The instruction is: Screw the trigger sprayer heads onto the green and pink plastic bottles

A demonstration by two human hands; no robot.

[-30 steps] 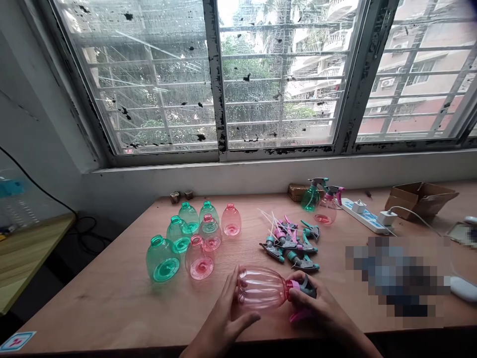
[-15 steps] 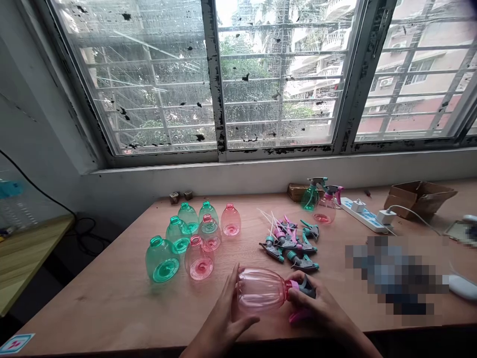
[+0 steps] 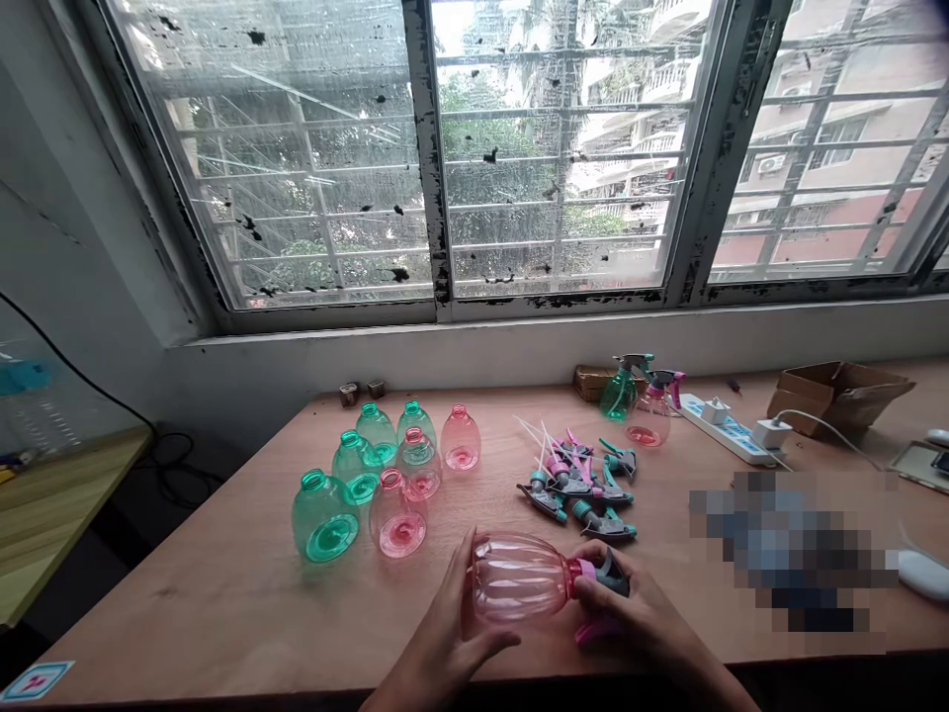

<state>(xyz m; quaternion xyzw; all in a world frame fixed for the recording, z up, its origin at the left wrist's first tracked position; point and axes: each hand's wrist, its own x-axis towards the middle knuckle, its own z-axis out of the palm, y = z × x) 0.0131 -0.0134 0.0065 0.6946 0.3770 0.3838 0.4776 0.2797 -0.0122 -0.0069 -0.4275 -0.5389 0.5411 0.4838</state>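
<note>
A clear pink spray bottle lies sideways between my hands near the front of the table. My left hand cups its base end, fingers behind and thumb in front below. At the neck, my right hand is closed round the pink collar of the grey-and-pink spray head; its pink trigger hangs below. Behind lies a pile of loose spray heads, grey with pink or teal parts and white tubes. To the left stand several open bottles, among them a green bottle and a pink bottle.
A green spray bottle and a pink spray bottle with heads on stand at the back. Right of them are a white power strip, an open cardboard box and a blurred-out patch. A window rises behind the table.
Both hands keep the pink bottle in nearly the same pose. The whole view has shifted very slightly; nothing else visibly moved.
</note>
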